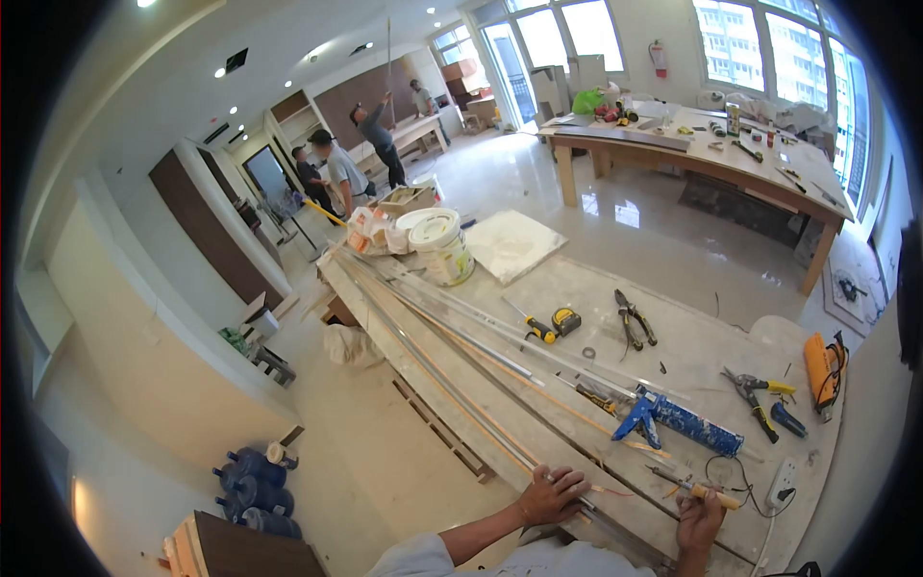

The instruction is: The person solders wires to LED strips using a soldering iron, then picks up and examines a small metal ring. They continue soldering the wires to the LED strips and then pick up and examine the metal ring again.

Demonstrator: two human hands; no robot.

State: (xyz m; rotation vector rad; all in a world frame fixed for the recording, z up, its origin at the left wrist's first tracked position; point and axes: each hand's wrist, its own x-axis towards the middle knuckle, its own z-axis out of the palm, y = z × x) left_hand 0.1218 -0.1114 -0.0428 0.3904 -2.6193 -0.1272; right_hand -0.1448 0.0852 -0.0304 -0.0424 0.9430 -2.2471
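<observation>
Head view: the soldering iron (681,483) is held in the right hand (704,517), tip pointed leftward, toward the long metal strip (519,452) laid diagonally along the desk (692,351) and grasped by the left hand (556,495).

One head camera looks forward and down along a work table (697,375).
It is up on the person's head, so it peeks down from above. The left hand (556,495) and right hand (702,522) are close, both around 5 o'clock. The table stretches away from them toward 11 o'clock. The camera sees far into the room too: other people (378,139) at 11 o'clock, big windows (591,34) at 1 and a second table (769,183) at 2. The view is very wide, with dark, round corners.
</observation>
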